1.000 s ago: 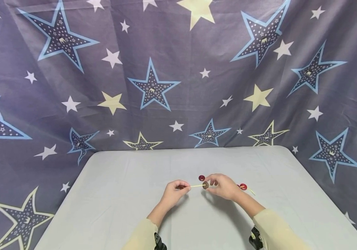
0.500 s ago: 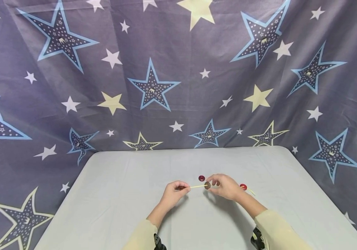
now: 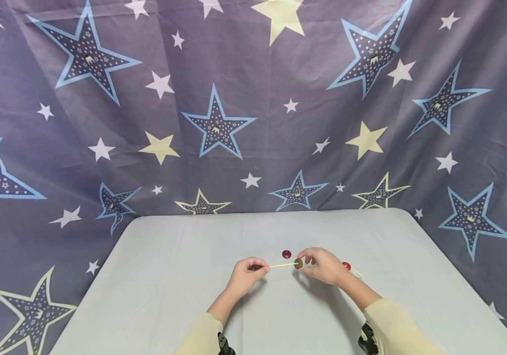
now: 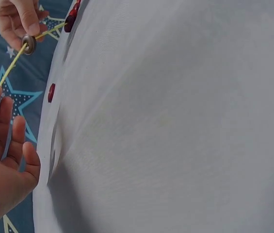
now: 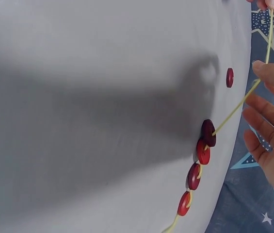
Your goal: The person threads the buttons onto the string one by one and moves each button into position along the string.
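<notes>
My left hand (image 3: pixel 244 275) pinches a yellow string (image 3: pixel 283 265) between thumb and forefinger. The string runs taut to a round brown button (image 3: pixel 298 263), which my right hand (image 3: pixel 326 266) holds by its edge. In the left wrist view the string passes through the brown button (image 4: pixel 29 44) and on towards the table. Several red and dark red buttons, among them a dark one (image 5: pixel 208 133), are strung along it in the right wrist view. There the right hand's fingers hide the brown button. A loose dark red button (image 3: pixel 286 254) lies on the table just beyond the hands.
The hands are above a table (image 3: pixel 182 296) with a pale cloth. A dark curtain (image 3: pixel 253 74) printed with stars hangs behind it and at both sides. Beside the right wrist, a bright red strung button (image 3: pixel 346 265) and a string tail (image 3: pixel 357 272) show.
The right hand and the brown button have moved slightly right along the string, away from the left hand, which stays almost in place. The strung red button is now more covered by the right wrist.
</notes>
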The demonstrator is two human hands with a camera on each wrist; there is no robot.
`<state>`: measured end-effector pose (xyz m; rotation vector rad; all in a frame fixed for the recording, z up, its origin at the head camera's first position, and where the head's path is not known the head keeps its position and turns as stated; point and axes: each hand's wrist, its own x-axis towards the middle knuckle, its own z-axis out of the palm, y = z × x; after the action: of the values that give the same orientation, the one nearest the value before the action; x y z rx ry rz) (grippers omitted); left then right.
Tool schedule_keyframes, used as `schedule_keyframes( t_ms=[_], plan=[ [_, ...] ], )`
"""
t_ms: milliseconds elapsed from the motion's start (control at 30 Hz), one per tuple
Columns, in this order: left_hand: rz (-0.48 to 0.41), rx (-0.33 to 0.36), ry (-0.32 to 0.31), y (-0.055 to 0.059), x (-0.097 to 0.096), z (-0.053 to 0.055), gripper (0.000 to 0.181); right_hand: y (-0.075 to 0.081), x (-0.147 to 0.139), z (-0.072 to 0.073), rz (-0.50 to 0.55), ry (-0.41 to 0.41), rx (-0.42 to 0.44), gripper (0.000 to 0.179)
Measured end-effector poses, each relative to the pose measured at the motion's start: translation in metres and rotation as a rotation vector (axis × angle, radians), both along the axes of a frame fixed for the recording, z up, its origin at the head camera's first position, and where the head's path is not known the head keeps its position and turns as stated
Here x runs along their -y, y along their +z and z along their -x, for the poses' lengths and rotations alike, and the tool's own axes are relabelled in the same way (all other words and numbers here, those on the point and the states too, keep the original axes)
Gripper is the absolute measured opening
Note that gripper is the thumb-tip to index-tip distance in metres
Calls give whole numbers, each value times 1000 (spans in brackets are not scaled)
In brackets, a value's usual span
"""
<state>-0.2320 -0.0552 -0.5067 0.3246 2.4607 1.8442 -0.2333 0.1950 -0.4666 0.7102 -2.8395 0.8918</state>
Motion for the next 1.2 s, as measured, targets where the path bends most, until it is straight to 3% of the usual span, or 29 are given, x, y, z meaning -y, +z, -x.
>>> schedule_keyframes(
  t_ms=[233,900,1200],
  plan=[
    [-8,8,-8,0,1,0,16,0,-5,2,-52,-20,29,27],
    [-4,6,-6,2,1,0,14,-1,-12,1,-61,-41,63,26],
    [-5,10,-6,2,1,0,14,-8,-21,1,-66,-45,29,26]
  ],
)
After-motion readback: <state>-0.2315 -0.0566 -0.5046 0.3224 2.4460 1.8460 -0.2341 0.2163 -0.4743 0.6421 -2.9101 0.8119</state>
